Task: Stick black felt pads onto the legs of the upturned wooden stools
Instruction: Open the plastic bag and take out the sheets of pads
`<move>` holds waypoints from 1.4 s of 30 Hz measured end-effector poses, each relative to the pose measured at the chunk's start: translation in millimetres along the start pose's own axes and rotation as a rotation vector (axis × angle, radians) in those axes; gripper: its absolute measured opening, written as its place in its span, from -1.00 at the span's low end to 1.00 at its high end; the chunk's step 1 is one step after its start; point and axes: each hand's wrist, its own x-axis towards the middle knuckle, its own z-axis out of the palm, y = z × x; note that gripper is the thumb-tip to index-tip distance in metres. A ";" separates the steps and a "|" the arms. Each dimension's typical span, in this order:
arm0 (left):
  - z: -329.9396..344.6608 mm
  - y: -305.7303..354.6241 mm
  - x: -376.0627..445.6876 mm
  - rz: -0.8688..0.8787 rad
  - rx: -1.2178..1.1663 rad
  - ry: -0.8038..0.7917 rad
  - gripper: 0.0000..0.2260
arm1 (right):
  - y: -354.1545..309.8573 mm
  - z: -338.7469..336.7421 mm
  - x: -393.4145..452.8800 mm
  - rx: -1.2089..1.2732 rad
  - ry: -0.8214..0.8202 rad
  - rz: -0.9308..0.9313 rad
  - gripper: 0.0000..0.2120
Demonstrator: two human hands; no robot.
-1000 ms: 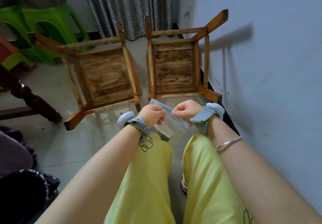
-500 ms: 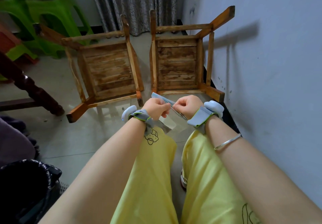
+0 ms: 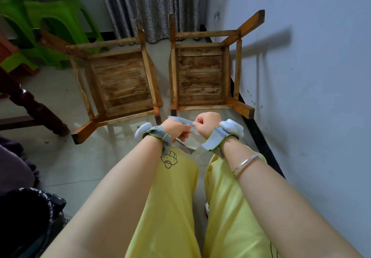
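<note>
A: What are the hands doing?

B: Both are curled in front of the knees. The left hand (image 3: pixel 176 129) and the right hand (image 3: pixel 206 122) each pinch the top edge of a clear plastic packet (image 3: pixel 187 137), fingers closed tight on it, the two hands almost touching. The packet hangs down between them, over the gap between the yellow trouser legs (image 3: pixel 174 207).

A: Can you see the felt pads?

B: No. The packet is see-through with a bluish strip along its top, but what is inside is too small and blurred to tell.

A: And the stools?

B: Two wooden stools lie upturned on the tiled floor (image 3: pixel 60 101) just beyond the hands, side by side, legs pointing up. The left stool (image 3: pixel 120 83) sits slightly skewed; the right stool (image 3: pixel 200 77) stands near the white wall (image 3: pixel 311 77). Their inner legs are close together, the nearest leg ends just past the knuckles.

A: Anything else around?

B: Green plastic stools (image 3: pixel 40 23) at the far left, a patterned curtain (image 3: pixel 150 3) behind, a dark turned furniture leg (image 3: pixel 34 105) on the left. Each wrist wears a grey strap with a pale device; the right forearm has a silver bangle (image 3: pixel 246 162).
</note>
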 end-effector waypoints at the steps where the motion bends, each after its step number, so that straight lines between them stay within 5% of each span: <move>1: -1.0 -0.5 -0.9 0.015 -0.004 0.000 -0.69 | 2.3 -1.5 -0.2 0.052 -0.018 -0.027 -0.83; 5: -0.2 -3.4 -4.3 0.052 0.033 -0.032 -0.67 | 9.1 -8.0 -2.9 0.149 -0.140 -0.056 -0.87; 15: 13.2 2.9 -8.9 -0.055 0.204 -0.099 -0.65 | 19.6 -15.6 11.9 0.037 0.085 0.099 -0.79; 23: 3.5 -3.5 5.6 0.007 0.378 0.175 -0.65 | 22.5 -9.7 6.3 -0.113 -0.065 0.001 -0.84; 27: -3.7 -5.9 7.8 0.006 0.354 0.396 -0.68 | 25.1 -14.9 11.9 -0.286 0.012 0.202 -0.79; 30: -0.9 -9.2 6.1 0.195 0.252 0.525 -0.73 | 30.2 -11.7 14.5 -0.294 0.098 0.329 -0.75; 33: 4.9 -8.4 4.0 0.390 -0.012 0.473 -0.94 | 37.0 -8.0 17.3 0.038 0.025 0.311 -0.78; 37: -3.0 -7.1 9.8 0.182 -0.376 0.530 -0.68 | 33.9 -19.7 15.7 0.891 0.083 0.391 -0.70; 40: -8.3 -12.3 18.7 -0.136 -0.303 0.503 -0.49 | 35.2 -30.0 14.7 0.893 0.031 0.268 -0.70; 42: -7.5 -12.2 19.3 -0.194 -0.346 0.402 -0.38 | 38.0 -36.0 15.2 0.956 -0.027 0.251 -0.69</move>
